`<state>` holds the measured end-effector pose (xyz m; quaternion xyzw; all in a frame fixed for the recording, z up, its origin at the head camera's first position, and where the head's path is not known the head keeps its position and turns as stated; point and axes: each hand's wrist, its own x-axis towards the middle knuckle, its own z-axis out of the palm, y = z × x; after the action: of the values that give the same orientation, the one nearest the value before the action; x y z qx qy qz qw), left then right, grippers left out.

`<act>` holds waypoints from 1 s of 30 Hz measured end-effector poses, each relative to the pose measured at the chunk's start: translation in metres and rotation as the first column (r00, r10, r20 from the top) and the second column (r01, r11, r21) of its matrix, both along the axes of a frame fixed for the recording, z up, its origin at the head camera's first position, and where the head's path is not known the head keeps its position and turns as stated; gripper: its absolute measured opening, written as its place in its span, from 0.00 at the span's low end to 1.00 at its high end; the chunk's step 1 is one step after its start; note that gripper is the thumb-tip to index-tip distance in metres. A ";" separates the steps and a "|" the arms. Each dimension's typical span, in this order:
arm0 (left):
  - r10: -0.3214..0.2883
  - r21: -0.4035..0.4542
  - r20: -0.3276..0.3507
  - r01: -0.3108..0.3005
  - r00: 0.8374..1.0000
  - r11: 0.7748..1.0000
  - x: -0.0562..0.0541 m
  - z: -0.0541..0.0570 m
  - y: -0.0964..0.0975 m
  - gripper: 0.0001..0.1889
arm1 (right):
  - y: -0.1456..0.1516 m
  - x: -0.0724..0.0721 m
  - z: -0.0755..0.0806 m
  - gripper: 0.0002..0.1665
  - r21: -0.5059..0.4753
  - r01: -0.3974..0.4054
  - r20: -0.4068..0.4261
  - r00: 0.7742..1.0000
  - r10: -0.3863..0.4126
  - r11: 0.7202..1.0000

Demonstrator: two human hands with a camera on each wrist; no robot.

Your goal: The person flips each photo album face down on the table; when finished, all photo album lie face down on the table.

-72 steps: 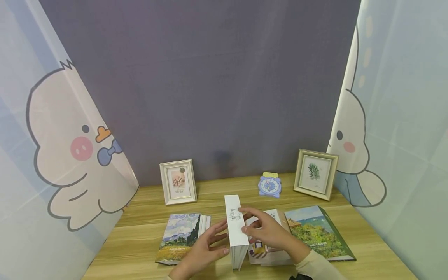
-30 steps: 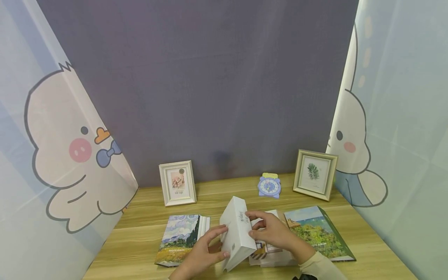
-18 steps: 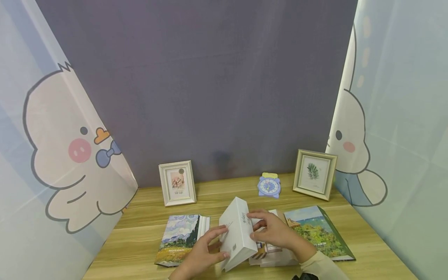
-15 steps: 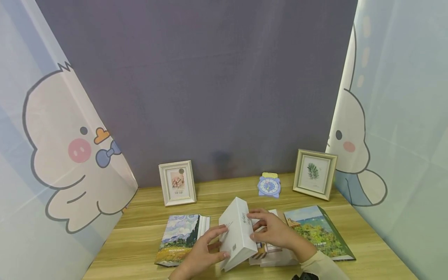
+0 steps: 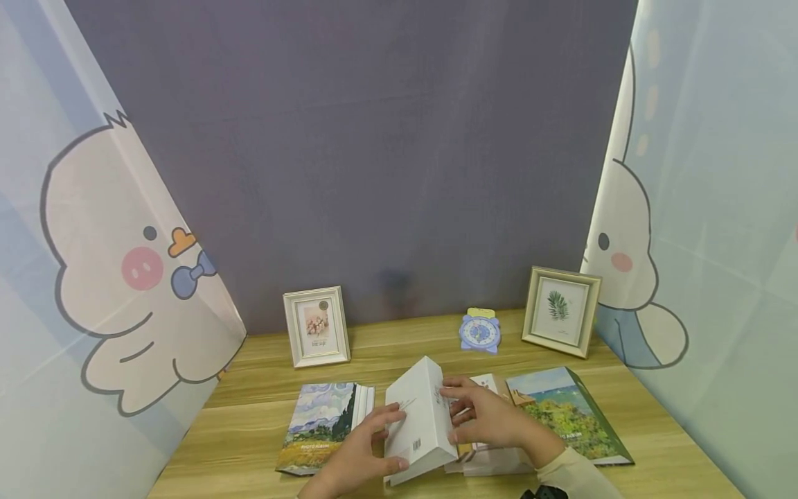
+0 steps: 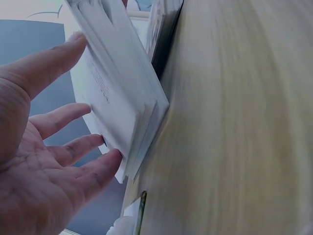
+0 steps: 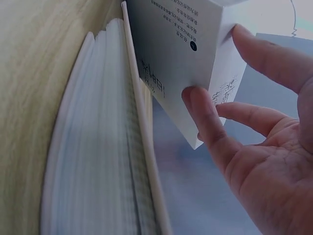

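Note:
A thick white book [image 5: 416,416] with a barcode on its cover leans to the left between my hands, its spine towards the right. My left hand [image 5: 361,450] rests its fingertips and thumb on the barcode cover, fingers spread and fairly straight. My right hand [image 5: 489,419] holds the spine side: in the right wrist view its thumb lies on the spine while a finger [image 7: 210,115] bends onto the opposite cover. Page edges [image 6: 117,63] show along the book's side in the left wrist view. Beneath the right hand, a pale book [image 5: 499,463] lies partly hidden.
A painted-landscape photo album [image 5: 318,426] lies left beside white book edges; a seaside-garden photo album [image 5: 564,412] lies right. Behind stand a white picture frame [image 5: 316,326], a blue clock [image 5: 480,333] and a gold-toned frame [image 5: 561,312], before a grey curtain [image 5: 374,173].
The white book has gone from spine-up to leaning left, its barcode cover turned upward. In the last half second it tips further and lower; both hands move slightly with it.

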<state>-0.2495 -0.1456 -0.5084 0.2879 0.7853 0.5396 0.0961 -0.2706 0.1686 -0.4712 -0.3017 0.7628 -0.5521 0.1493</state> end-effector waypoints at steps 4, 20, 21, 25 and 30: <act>-0.015 -0.032 -0.028 0.014 0.999 0.999 0.001 0.001 -0.001 0.37 | -0.001 0.000 -0.001 0.48 0.035 0.015 -0.037 0.999 -0.014 0.999; 0.007 -0.077 -0.014 -0.008 1.000 0.997 0.002 0.006 -0.003 0.36 | -0.011 0.002 -0.012 0.50 0.146 0.066 -0.109 0.993 -0.050 0.987; 0.011 -0.088 -0.020 -0.012 1.000 0.996 0.002 0.006 -0.004 0.36 | -0.012 0.003 -0.012 0.50 0.146 0.064 -0.116 0.992 -0.047 0.987; 0.031 -0.148 -0.063 -0.040 0.998 0.988 0.002 0.005 -0.005 0.36 | -0.015 0.004 -0.015 0.51 0.131 0.047 -0.105 0.994 -0.033 0.990; 0.038 -0.186 -0.103 -0.057 0.994 0.981 0.001 0.003 -0.006 0.35 | -0.019 0.005 -0.017 0.52 0.136 0.055 -0.073 0.996 -0.046 0.989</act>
<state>-0.2490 -0.1513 -0.5058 0.2850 0.8434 0.4500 0.0707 -0.2658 0.1495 -0.4885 -0.2904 0.8114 -0.4906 0.1289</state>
